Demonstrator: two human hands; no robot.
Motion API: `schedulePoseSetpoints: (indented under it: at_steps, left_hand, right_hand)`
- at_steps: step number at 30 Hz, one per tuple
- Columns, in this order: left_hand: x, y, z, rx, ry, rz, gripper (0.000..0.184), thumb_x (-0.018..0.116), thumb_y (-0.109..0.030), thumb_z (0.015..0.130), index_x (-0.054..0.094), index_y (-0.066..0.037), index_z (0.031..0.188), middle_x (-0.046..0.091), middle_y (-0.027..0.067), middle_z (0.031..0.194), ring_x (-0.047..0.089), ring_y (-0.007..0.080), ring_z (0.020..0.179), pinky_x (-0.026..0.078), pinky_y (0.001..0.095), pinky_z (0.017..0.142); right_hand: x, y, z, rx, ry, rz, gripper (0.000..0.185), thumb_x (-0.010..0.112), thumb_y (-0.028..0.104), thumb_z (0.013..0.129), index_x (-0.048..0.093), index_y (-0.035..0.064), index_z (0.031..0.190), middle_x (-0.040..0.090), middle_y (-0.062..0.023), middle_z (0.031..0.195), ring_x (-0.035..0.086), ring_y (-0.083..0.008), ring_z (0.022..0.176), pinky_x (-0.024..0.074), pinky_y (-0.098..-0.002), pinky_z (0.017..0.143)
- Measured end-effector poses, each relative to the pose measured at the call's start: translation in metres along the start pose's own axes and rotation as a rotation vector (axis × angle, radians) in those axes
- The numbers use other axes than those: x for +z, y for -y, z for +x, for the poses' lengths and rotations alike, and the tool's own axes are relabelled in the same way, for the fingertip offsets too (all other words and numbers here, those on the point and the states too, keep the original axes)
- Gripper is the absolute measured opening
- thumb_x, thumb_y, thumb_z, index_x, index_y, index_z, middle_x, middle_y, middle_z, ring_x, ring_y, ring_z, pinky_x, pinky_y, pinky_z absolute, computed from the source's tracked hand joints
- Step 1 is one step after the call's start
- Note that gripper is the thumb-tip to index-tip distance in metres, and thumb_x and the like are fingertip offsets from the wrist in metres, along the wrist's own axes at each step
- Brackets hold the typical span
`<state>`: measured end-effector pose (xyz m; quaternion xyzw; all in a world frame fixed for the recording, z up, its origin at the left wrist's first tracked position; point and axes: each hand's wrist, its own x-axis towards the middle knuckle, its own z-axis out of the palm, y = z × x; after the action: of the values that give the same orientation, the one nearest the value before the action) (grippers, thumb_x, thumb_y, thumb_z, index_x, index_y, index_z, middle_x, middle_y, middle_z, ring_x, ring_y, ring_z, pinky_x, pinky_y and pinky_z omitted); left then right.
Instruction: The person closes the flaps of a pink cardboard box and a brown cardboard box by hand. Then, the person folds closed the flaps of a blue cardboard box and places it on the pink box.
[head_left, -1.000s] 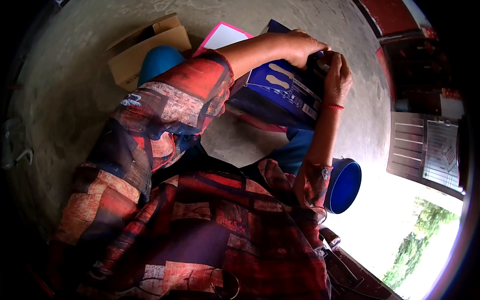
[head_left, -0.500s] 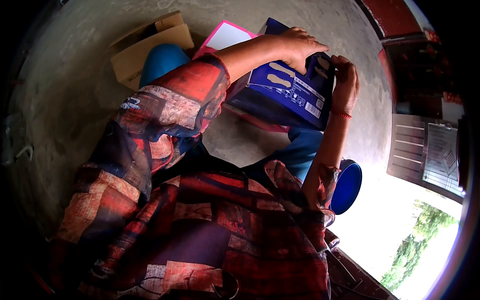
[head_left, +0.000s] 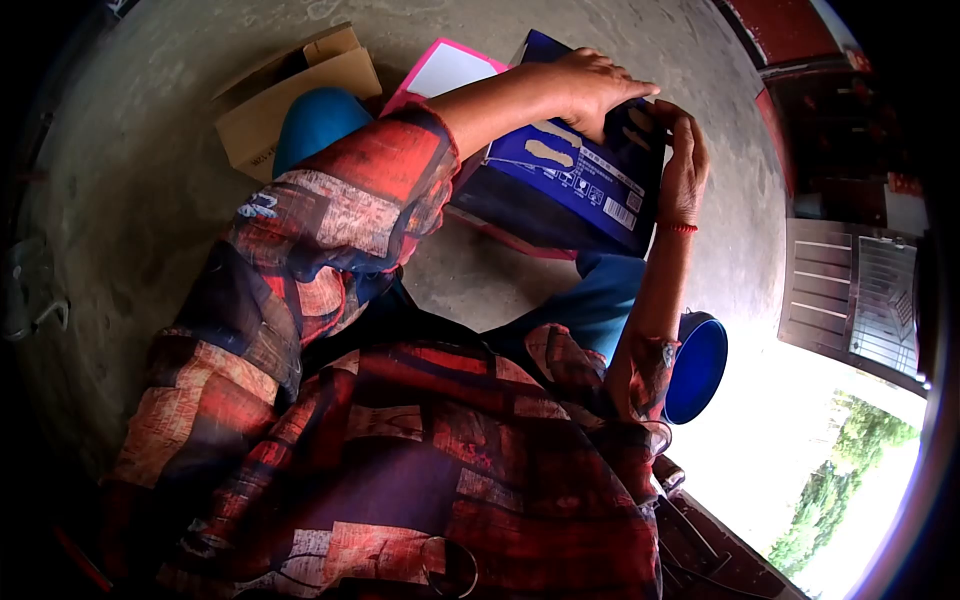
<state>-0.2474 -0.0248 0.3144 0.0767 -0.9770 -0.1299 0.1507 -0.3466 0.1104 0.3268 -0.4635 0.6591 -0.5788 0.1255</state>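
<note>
A dark blue printed cardboard box stands tilted in front of me, with a barcode, handling symbols and torn brown patches on its face. Over its upper edge lies my left hand, thumb against the printed face and fingers reaching toward the right corner. My right hand, a red bracelet at the wrist, has its fingers bent round that corner. The two hands' fingertips nearly meet there. What the fingers press on behind the edge is hidden.
On the floor to the left is an open brown cardboard box. A pink-edged white panel lies behind my left forearm. A blue round container stands by my right elbow. Beyond it is a bright doorway with a metal gate.
The blue box has shifted slightly left in view. My right hand has moved a little up and left along its corner, and my left hand stays on the upper edge.
</note>
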Motion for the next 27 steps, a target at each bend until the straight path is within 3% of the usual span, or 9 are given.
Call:
schedulePoseSetpoints:
  at_steps: [10,27]
  left_hand:
    - [0.002,-0.001,-0.002,0.014,-0.061,0.038,0.079,0.073,-0.025,0.054,0.042,-0.017,0.127,0.049,0.006,0.122,0.044,0.0239,0.115,0.029,0.0373,0.1]
    - [0.004,-0.001,-0.003,0.005,-0.074,0.057,0.077,0.074,-0.029,0.055,0.044,-0.018,0.125,0.049,0.0052,0.122,0.043,0.0239,0.115,0.029,0.0369,0.101]
  right_hand:
    - [-0.001,0.002,-0.001,-0.02,-0.002,0.013,0.033,0.034,0.019,0.093,0.058,-0.0017,0.097,0.061,-0.0083,0.093,0.055,-0.0149,0.089,0.0413,-0.0286,0.082]
    - [-0.004,-0.008,0.001,-0.03,0.0,-0.01,0.036,0.033,0.023,0.093,0.058,-0.0022,0.101,0.062,-0.0103,0.096,0.056,-0.0174,0.091,0.0415,-0.0302,0.084]
